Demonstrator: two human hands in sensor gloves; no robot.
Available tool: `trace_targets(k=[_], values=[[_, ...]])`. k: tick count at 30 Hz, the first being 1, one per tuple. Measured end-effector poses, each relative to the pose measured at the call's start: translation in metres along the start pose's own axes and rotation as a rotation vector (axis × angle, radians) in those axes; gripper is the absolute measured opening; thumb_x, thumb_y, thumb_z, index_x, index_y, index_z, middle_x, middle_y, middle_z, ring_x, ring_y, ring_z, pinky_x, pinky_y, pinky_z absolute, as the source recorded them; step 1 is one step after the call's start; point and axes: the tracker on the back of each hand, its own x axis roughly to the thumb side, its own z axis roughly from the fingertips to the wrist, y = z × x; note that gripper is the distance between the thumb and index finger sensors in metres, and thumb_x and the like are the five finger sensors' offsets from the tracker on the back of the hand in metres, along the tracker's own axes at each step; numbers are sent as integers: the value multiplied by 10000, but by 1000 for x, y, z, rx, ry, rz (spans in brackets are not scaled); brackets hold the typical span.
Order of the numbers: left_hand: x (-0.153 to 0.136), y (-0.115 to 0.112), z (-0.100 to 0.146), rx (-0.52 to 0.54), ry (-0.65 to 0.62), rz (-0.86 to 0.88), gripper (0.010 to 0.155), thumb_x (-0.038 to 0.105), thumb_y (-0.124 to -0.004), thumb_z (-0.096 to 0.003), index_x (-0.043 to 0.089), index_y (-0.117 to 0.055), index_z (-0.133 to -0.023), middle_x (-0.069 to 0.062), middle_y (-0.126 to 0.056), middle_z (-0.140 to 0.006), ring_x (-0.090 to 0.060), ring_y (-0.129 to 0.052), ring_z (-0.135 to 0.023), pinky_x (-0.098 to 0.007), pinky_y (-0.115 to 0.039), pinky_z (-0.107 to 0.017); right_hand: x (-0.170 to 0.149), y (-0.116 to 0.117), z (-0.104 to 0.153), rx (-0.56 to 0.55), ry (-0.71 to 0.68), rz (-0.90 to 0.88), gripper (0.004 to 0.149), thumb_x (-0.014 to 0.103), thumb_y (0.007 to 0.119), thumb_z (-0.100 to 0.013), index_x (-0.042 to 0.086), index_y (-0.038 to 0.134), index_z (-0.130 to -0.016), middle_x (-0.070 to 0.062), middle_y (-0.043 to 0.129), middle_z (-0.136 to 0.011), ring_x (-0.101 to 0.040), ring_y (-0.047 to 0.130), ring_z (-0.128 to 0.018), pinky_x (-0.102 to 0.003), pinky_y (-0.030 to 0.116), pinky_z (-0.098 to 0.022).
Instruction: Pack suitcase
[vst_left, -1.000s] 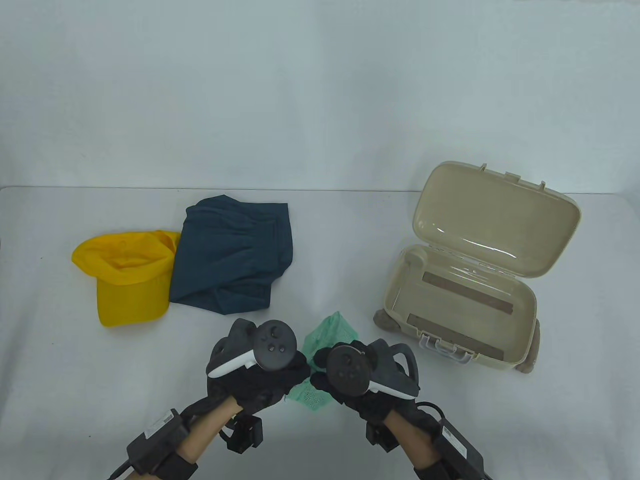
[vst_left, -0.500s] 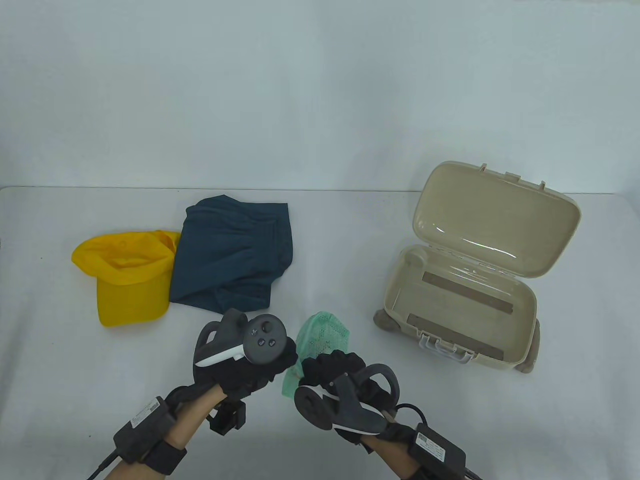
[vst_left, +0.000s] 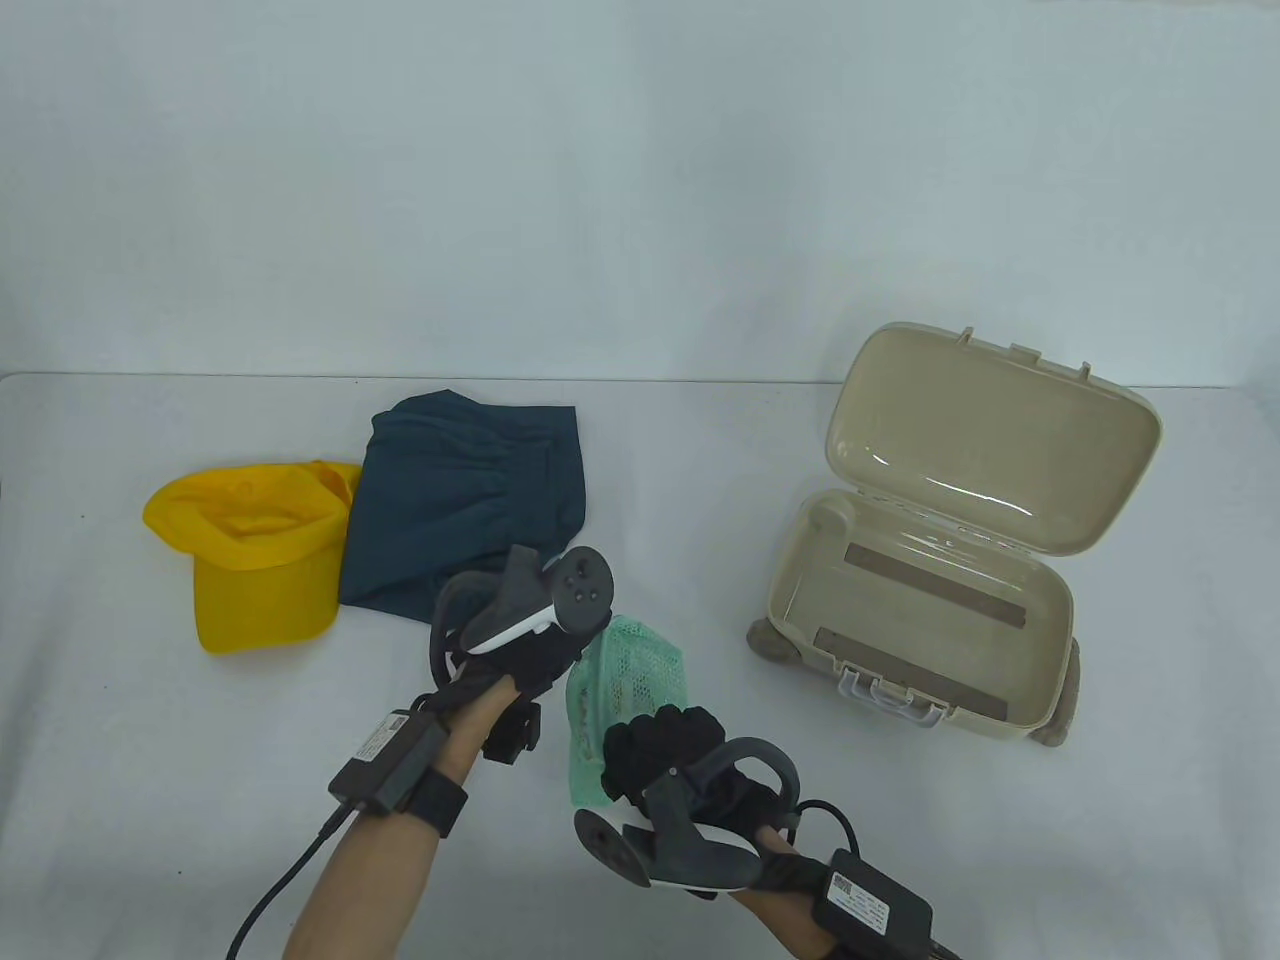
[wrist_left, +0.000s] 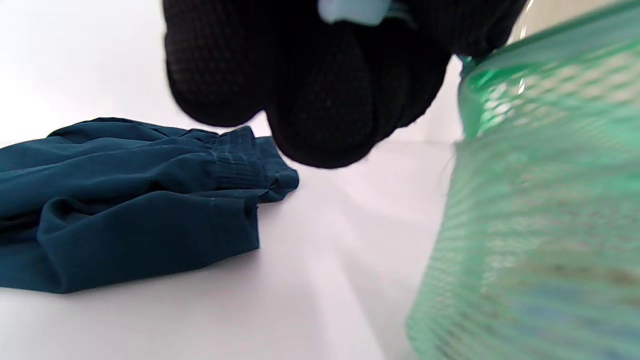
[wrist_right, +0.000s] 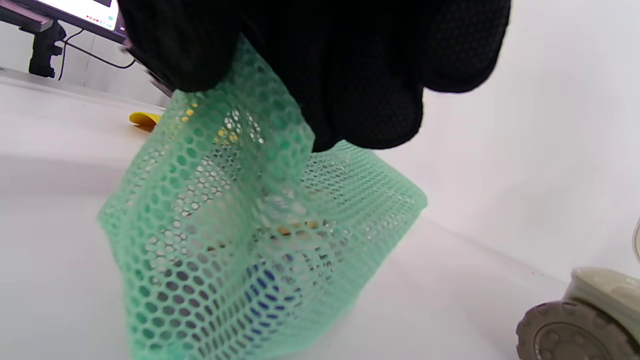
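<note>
Table view: bright, even, diffuse overhead light; sharp focus throughout; only faint soft shadows under the open beige plastic suitcase (vst_left: 940, 560) and the crumpled dark-blue cloth garment (vst_left: 462, 505); small glare streaks on the suitcase's lid interior. Left wrist view: green mesh pouch (wrist_left: 530, 225) close and heavily blurred, black gloved fingers (wrist_left: 320, 90) underexposed. Right wrist view: mesh sharp, white background overexposed.
</note>
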Motion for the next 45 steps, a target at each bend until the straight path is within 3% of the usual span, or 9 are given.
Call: trace_targets(k=[8,13,15,20,22,27,34,41,45], values=[[-21,-23,-31,-45,48,185,426,434,-666,-485,309,-826,-859,46,-930,-771,-108,-1022,-518,-316,-880,-437,-1,1,-2,41,-41,85,475,479,786,-450,165,873,-796,-11,1000,-697,-208,1006,-618,-431,822,-530],[-24,-22,-31,-48,23,234,435,441,-678,-492,300,-815,-880,39,-932,-774,-120,-1024,-522,-321,-881,-442,-6,3,-4,80,-17,51,470,484,781,-453,183,867,-804,-5,1000,-706,-208,1006,-625,-436,821,-530],[-27,-19,-25,-71,11,214,469,446,-677,-507,295,-771,-941,16,-917,-822,-149,-1022,-573,-346,-873,-470,-9,4,-4,80,-7,16,473,492,776,-452,194,862,-808,0,998,-709,-205,1006,-624,-435,822,-529],[-45,1,12,11,-31,210,598,490,-658,-512,232,-662,-1051,-36,-841,-962,-206,-987,-725,-404,-837,-550,-15,4,-5,100,10,-39,500,513,764,-454,200,843,-836,-1,983,-741,-218,997,-648,-445,815,-538],[-51,10,40,80,-62,218,644,512,-647,-509,219,-614,-1082,-58,-797,-1008,-236,-950,-794,-437,-812,-586,-19,4,-6,116,12,-93,534,542,743,-456,205,824,-861,-4,971,-769,-228,990,-668,-450,810,-546],[-64,9,102,142,-140,157,853,599,-604,-493,192,-283,-1171,-121,-465,-1200,-379,-594,-1092,-576,-608,-742,-28,-1,-5,105,24,-218,604,613,685,-453,223,786,-903,-2,949,-808,-246,975,-703,-458,801,-557],[-73,13,157,236,-163,75,924,628,-573,-489,132,-174,-1158,-201,-245,-1223,-498,-287,-1123,-589,-452,-794,-37,-3,-5,84,93,-256,597,607,661,-468,217,784,-903,-2,952,-800,-234,983,-685,-433,814,-537],[-75,1,163,264,-146,11,938,641,-572,-480,127,-162,-1149,-210,-165,-1209,-489,-207,-1111,-579,-392,-800,-47,-9,-11,52,193,-311,620,620,630,-483,192,791,-901,-16,966,-771,-228,1000,-633,-407,837,-493],[-81,1,161,268,-119,31,932,636,-575,-483,123,-176,-1152,-213,-178,-1208,-491,-224,-1111,-578,-403,-799,-41,-18,-33,117,188,-265,686,639,615,-483,148,766,-937,-36,973,-761,-236,1008,-608,-407,843,-470]])
